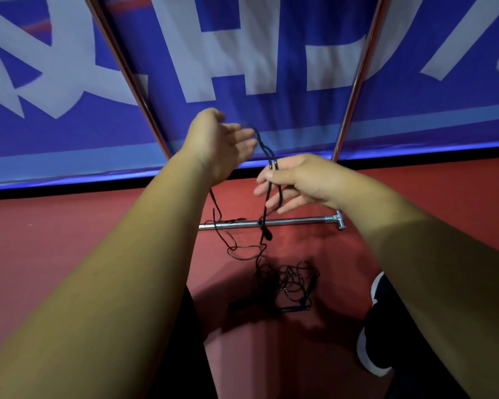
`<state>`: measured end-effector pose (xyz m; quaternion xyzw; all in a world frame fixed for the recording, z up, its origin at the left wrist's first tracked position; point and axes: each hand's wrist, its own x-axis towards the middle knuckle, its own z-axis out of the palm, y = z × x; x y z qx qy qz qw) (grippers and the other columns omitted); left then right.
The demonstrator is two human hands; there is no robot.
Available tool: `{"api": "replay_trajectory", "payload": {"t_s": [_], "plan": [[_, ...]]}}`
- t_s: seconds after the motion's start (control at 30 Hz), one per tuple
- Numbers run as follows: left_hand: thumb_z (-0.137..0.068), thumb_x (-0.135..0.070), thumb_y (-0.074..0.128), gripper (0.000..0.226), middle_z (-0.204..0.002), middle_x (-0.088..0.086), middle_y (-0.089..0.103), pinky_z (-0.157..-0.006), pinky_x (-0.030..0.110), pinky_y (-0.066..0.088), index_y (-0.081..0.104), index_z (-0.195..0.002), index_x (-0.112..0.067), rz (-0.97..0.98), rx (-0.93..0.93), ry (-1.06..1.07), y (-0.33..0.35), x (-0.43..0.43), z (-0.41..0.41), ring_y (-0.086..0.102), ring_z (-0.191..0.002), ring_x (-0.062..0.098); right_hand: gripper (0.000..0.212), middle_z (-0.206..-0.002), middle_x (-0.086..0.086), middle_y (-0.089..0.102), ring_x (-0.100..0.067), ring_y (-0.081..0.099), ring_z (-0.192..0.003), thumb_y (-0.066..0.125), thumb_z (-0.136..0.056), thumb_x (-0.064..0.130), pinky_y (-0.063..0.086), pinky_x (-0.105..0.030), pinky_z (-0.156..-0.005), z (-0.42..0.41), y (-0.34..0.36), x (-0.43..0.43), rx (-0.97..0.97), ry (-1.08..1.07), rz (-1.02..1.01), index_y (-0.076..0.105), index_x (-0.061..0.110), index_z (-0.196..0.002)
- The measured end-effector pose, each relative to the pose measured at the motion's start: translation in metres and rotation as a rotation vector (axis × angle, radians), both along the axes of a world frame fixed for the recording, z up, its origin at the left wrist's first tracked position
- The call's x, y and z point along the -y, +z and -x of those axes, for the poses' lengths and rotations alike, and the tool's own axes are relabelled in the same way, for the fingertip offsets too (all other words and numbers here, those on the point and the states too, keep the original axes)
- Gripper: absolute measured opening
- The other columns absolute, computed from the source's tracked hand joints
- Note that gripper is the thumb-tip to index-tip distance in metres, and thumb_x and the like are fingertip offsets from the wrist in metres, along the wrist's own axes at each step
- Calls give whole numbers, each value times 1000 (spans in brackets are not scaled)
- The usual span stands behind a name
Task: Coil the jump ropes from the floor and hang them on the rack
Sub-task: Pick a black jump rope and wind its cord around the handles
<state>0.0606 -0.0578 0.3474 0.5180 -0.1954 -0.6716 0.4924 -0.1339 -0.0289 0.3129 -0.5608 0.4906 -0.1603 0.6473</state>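
My left hand (219, 145) and right hand (297, 182) grip the rope (267, 152); I fear the lower-centre tangle (288, 279) will snag.

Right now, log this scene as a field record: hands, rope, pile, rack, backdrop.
left hand: raised, fingertips hold the jump rope; motion-blurred
right hand: pinches the same rope lower down, thumb against forefinger
rope tail: hangs past the rack base bar to the red floor
rope pile: tangled black ropes and handles on the floor, between the person's legs
rack uprights: two poles, top rail out of view
backdrop: blue banner with white lettering
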Motion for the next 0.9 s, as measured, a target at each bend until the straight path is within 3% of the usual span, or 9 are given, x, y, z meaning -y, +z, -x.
{"api": "replay_trajectory", "payload": {"t_s": [0.17, 0.23, 0.3, 0.43, 0.6, 0.7, 0.77, 0.83, 0.9], "plan": [[-96, -15, 50, 25, -117, 3, 74, -106, 44, 51, 67, -115, -15, -35, 763, -706, -15, -26, 15, 68, -109, 21, 20, -108, -7, 82, -21, 77, -77, 56, -110, 25, 63, -39, -75, 2, 20, 7, 165, -234, 32, 69, 11, -116], [-81, -10, 56, 47, -127, -8, 72, -112, 43, 48, 68, -124, -26, 2, 835, -1044, -29, -31, 19, 61, -123, 7, 20, -108, -9, 82, -20, 76, -73, 56, -110, 24, 64, -39, -69, 5, 25, 8, 214, -289, 20, 68, 9, -117], [-84, -3, 62, 57, -136, -15, 67, -118, 43, 43, 67, -129, -36, -9, 788, -1215, -37, -33, 22, 56, -131, 3, 20, -108, -8, 82, -19, 76, -71, 56, -110, 23, 63, -37, -64, 9, 30, 10, 244, -331, 23, 68, 9, -118], [-108, -17, 55, 22, -133, 9, 70, -116, 49, 43, 72, -121, -20, 109, 725, -1118, -37, -36, 32, 62, -115, 17, 26, -110, -6, 82, -20, 77, -75, 57, -110, 32, 61, -34, -64, 15, 33, 17, 289, -421, 30, 69, 11, -120], [-112, -26, 46, 24, -115, 9, 78, -87, 33, 59, 66, -112, -13, 180, 518, -874, -13, -31, 33, 73, -112, 23, 82, -109, -1, 82, -23, 80, -92, 53, -90, 84, 64, -44, -85, 20, 21, 23, 52, -411, -1, 67, 13, -130], [-112, -21, 44, 22, -106, 7, 80, -78, 28, 62, 64, -111, -13, 181, 358, -620, -2, -23, 30, 78, -99, 19, 98, -113, 3, 80, -21, 76, -106, 47, -68, 98, 61, -43, -91, 22, 15, 13, -41, -169, -49, 69, 24, -128], [-112, -20, 45, 21, -105, 8, 80, -73, 27, 64, 64, -109, -11, 147, 216, -454, 1, -18, 28, 78, -91, 17, 81, -115, 14, 79, -11, 71, -113, 53, -69, 93, 57, -40, -95, 22, 12, 4, -163, 68, 79, 72, 35, -121], [-111, -20, 47, 21, -106, 10, 80, -78, 26, 64, 65, -108, -9, 98, 55, -321, 3, -14, 24, 78, -92, 16, 43, -97, 21, 79, -1, 71, -96, 72, -83, 74, 57, -36, -88, 17, 8, -2, -281, 164, 228, 75, 37, -104], [-110, -20, 50, 21, -106, 13, 79, -85, 26, 63, 65, -108, -5, 80, -40, -241, 5, -10, 20, 78, -95, 18, 25, -93, 16, 80, -6, 74, -80, 76, -94, 53, 61, -37, -84, 9, 2, -5, -253, 141, 259, 77, 30, -102]]}}
